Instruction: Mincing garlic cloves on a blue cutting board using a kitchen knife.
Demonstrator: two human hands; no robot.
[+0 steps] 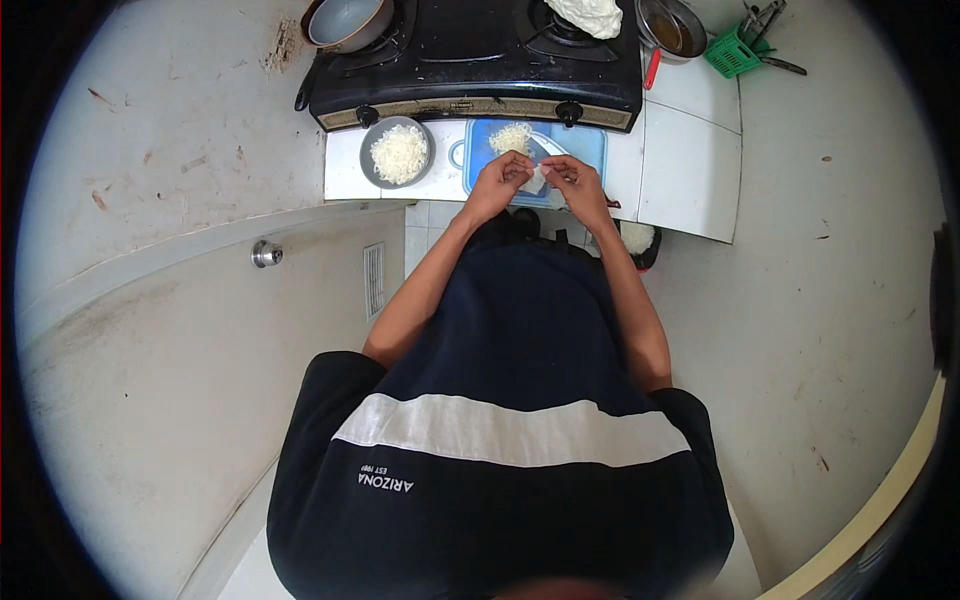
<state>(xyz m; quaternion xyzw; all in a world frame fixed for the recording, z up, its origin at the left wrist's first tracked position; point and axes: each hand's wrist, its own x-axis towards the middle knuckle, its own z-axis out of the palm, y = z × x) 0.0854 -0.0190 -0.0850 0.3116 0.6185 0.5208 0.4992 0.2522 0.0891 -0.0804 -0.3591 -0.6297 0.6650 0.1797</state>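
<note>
Both of my hands meet over a blue cutting board [472, 154] at the counter's front edge. My left hand [504, 181] pinches one side of a small, thin white piece [535, 181], probably food. The fingertips of my right hand [576, 184] grip its other side. Just beyond my fingers, a heap of pale shredded food [510, 138] rests on the board. Beside that heap lies a knife with a whitish blade [549, 143], partly hidden by my right hand. To the left, a grey bowl [364, 160] holds more white shreds [398, 154].
A black two-burner stove [465, 75] stands behind the board. It carries a pot [351, 26] at left and a white bundle [589, 15] at right. Pans [690, 34] and a green utensil basket [731, 54] stand at far right. Below the counter is a dark container [654, 247] with white contents.
</note>
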